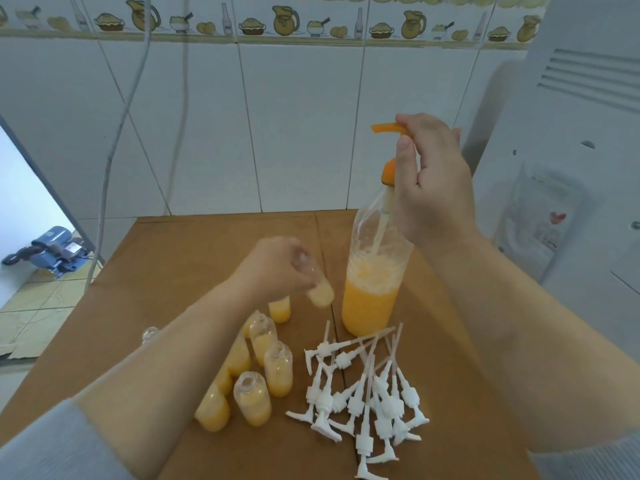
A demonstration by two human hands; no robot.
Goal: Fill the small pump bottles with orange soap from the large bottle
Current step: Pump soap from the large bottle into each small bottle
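- The right hand (433,181) is raised above the large bottle (372,278), its fingers and thumb curled closed around the orange pump head (388,128), whose spout points left.
- The orange collar (389,171) of that pump sits lifted just above the bottle's neck, and the pale dip tube runs down from it into the soap.
- The large bottle stands upright on the cardboard surface (173,258), near the middle of its far half, with orange soap filling roughly its lower half and foam above that.
- The left hand (277,268) is closed around a small clear bottle (317,289), held tilted just left of the large bottle and above the surface; pale orange soap sits in its lower end. The motion blur hides how the fingers lie.
- A cluster of small bottles (256,372) with open necks stands toward the near-left part of the surface, each partly filled with orange soap; the left forearm crosses over some of them.
- One empty small bottle (149,335) stands apart on the left side of the cluster.
- A loose heap of white pumps (367,396) lies on the surface in front of the large bottle, just right of the cluster.
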